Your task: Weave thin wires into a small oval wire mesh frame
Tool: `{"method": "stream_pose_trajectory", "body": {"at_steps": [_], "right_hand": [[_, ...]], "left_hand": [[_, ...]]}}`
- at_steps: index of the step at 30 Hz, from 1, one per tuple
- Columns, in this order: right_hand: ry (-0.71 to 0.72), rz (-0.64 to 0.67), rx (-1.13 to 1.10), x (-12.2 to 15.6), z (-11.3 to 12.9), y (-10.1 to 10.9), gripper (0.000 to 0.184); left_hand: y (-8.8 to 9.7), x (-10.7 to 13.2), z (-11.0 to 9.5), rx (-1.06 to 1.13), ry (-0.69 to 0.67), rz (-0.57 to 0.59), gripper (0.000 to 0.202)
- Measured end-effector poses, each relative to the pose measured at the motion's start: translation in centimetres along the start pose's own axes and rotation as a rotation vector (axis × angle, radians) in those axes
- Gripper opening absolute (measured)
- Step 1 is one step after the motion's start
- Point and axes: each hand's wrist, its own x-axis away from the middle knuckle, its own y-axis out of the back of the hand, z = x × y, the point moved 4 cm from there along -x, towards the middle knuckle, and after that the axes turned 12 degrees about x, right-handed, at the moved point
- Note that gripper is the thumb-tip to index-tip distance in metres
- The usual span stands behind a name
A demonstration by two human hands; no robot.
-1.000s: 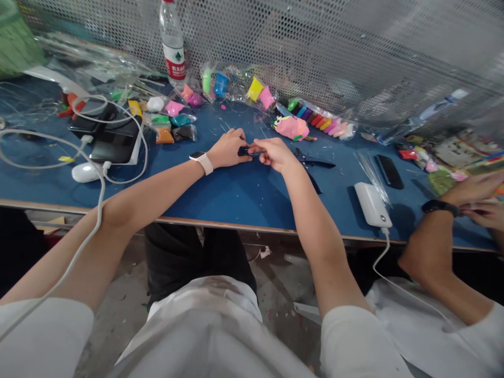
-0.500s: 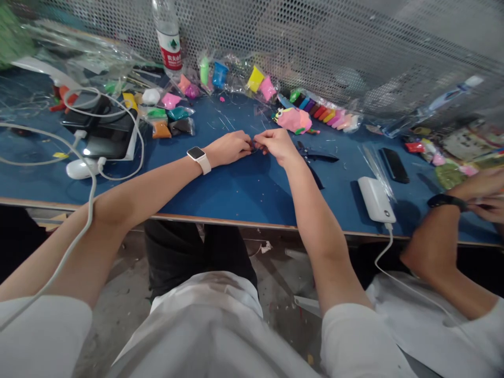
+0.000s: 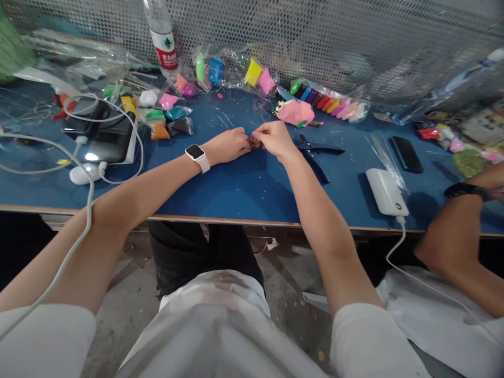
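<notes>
Above the blue tabletop (image 3: pixel 228 191), my left hand (image 3: pixel 231 144) and my right hand (image 3: pixel 274 139) meet at the fingertips. Both are closed in a pinch around something small that I cannot make out; the fingers cover most of it. Just right of my right hand lies a pair of dark-handled pliers or cutters (image 3: pixel 315 149). Behind that tool rests a pink clay figure (image 3: pixel 295 113) with a white eye and green bits. Thin clear strands (image 3: pixel 224 118) lie on the table beyond my left hand.
Packets of coloured clay (image 3: pixel 173 115) and a water bottle (image 3: pixel 163 44) stand along the mesh panel (image 3: pixel 295 31). Cabled black devices (image 3: pixel 110 136) lie left. A white power bank (image 3: pixel 386 191) and black phone (image 3: pixel 407 154) lie right, near another person's arm (image 3: pixel 452 236).
My right hand has shifted slightly up and turned a little, still pinching beside the left. The view has swung slightly, and the other person's hands have moved toward the right edge.
</notes>
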Motion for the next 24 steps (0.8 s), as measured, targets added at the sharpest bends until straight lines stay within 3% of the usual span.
{"method": "stream_pose_trajectory", "body": {"at_steps": [4,15,24], "right_hand": [[-0.088,0.039,-0.069,-0.2,0.0,-0.3,0.03],[-0.274,0.098,-0.233,1.2,1.5,0.7,0.029],[-0.292,0.06,-0.266,0.6,1.2,0.4,0.021]], "left_hand": [[0.2,-0.1,-0.3,-0.099,-0.02,0.078,0.039],[0.4,0.0,-1.1,-0.128,-0.05,0.128,0.042],[0.5,-0.1,-0.9,-0.028,-0.023,0.065,0.035]]}}
